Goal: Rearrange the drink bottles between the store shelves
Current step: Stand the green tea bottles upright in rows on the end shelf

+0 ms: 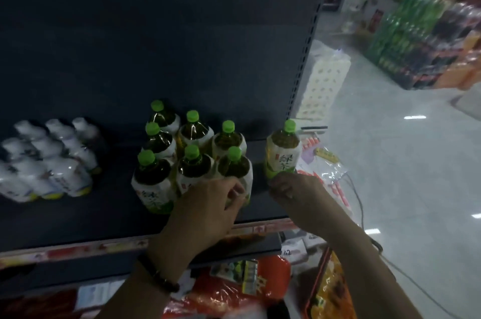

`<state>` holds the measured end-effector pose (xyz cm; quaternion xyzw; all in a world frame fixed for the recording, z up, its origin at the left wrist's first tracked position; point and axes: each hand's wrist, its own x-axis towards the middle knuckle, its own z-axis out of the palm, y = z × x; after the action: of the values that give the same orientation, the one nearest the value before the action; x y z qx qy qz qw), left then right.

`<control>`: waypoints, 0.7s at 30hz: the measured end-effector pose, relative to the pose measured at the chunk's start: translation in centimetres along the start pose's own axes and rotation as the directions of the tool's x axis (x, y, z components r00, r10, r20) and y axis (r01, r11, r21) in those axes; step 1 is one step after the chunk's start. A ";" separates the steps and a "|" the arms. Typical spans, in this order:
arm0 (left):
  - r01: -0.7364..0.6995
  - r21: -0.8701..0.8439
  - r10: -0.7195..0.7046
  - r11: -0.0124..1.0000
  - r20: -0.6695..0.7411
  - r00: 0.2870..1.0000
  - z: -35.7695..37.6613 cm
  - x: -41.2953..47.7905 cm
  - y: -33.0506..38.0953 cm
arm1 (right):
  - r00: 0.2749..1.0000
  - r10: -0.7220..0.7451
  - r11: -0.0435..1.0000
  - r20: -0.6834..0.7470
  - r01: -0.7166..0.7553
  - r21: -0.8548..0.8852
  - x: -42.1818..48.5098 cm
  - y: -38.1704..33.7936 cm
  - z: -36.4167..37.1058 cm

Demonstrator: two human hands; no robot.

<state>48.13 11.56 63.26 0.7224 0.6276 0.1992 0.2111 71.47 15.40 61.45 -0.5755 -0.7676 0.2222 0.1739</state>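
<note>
Landmark: the tea bottle cluster [192,160], seven green-capped bottles packed tight on the dark shelf [78,219].
Lone bottle: here's the odd one out, the lone bottle [282,154], upright just right of the cluster with a clear gap between, close to the shelf's right end.
Right hand: the right hand [294,191] is down at that bottle's base, fingers curled round it, grasping.
Left hand: the left hand [208,204] wraps the corner bottle [235,167] at the cluster's front right, low on its label, steadying it by the look of things.
Neighbours: white bottles [46,162] sit well left of the cluster, blurred.
Step in hand: I'd call this closing up the row, bringing the straggler in beside the cluster.
Next move: a level slide left across the gap, kept low so the tall bottle doesn't tip, stopping as it touches the cluster's right side, then both hands let go.
</note>
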 end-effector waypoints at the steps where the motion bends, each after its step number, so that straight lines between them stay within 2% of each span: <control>1: 0.021 -0.022 -0.021 1.000 -0.032 0.999 0.1 0.2 0.3 | 0.999 -0.037 0.999 0.023 0.036 0.010 0.7 0.6 -0.4; 5: 0.087 -0.076 -0.100 0.993 -0.184 0.978 0.5 0.4 1.5 | 0.989 -0.146 0.985 -0.033 0.149 0.090 3.4 3.1 -2.9; 9: 0.124 -0.027 -0.126 0.992 -0.351 0.928 1.8 1.0 2.5 | 0.940 -0.205 0.952 -0.273 0.256 0.169 6.9 5.8 -5.1; 10: 0.133 0.009 -0.120 0.991 -0.378 0.918 2.2 1.2 2.8 | 0.937 -0.197 0.955 -0.290 0.250 0.160 7.8 6.5 -5.3; 11: 0.150 0.049 -0.119 0.987 -0.392 0.912 2.6 1.6 3.3 | 0.952 -0.175 0.965 -0.253 0.217 0.150 8.9 7.6 -5.3; 13: 0.195 0.114 -0.137 0.974 -0.389 0.911 3.3 2.4 4.1 | 0.990 -0.124 0.982 -0.061 0.131 0.135 11.0 9.7 -4.6; 15: 0.232 0.181 -0.150 0.956 -0.375 0.915 3.8 3.3 4.8 | 0.986 -0.150 0.982 0.066 0.141 0.129 12.7 11.4 -3.2; 17: 0.239 0.245 -0.138 0.940 -0.367 0.920 4.1 4.4 5.3 | 0.977 -0.195 0.971 0.082 0.180 0.157 13.6 12.4 -2.0; 21: 0.256 0.237 -0.171 0.937 -0.327 0.929 2.3 7.5 5.9 | 0.980 -0.195 0.973 0.027 0.190 0.133 14.8 12.5 -1.6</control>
<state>55.29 18.09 64.79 0.6326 0.7493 0.1934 0.0307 78.27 32.88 56.15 -0.4813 -0.8070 0.2650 0.2165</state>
